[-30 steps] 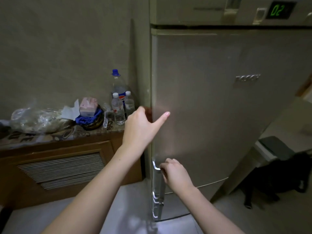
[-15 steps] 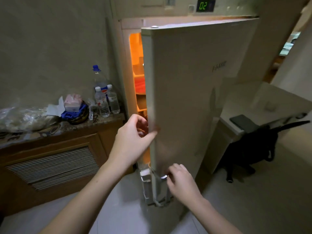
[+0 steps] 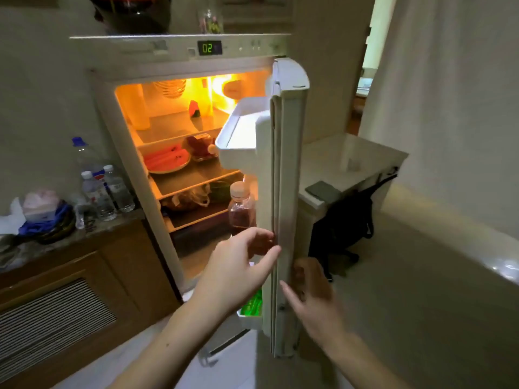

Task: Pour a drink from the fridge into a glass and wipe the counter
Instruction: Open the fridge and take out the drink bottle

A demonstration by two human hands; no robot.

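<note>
The fridge (image 3: 179,56) stands open, lit orange inside, with its door (image 3: 286,192) swung out edge-on toward me. A clear bottle of dark red drink (image 3: 241,209) with a pale cap stands in the door shelf. Something green (image 3: 254,303) sits in a lower door shelf. My left hand (image 3: 238,265) has its thumb on the door's inner edge, fingers spread just below the bottle. Blurred, my right hand (image 3: 311,293) sits at the door's outer side with fingers loose. No glass is in sight.
A stone counter (image 3: 112,224) on a wooden cabinet at the left holds water bottles (image 3: 108,189), a tissue pack and a bowl of cloth. Fridge shelves carry plates of food (image 3: 168,160). A low white table (image 3: 348,158) and a black bag (image 3: 339,220) stand behind the door.
The fridge door has swung from shut to wide open. My right hand has come off the lower handle, and my left hand now rests on the door's inner edge.
</note>
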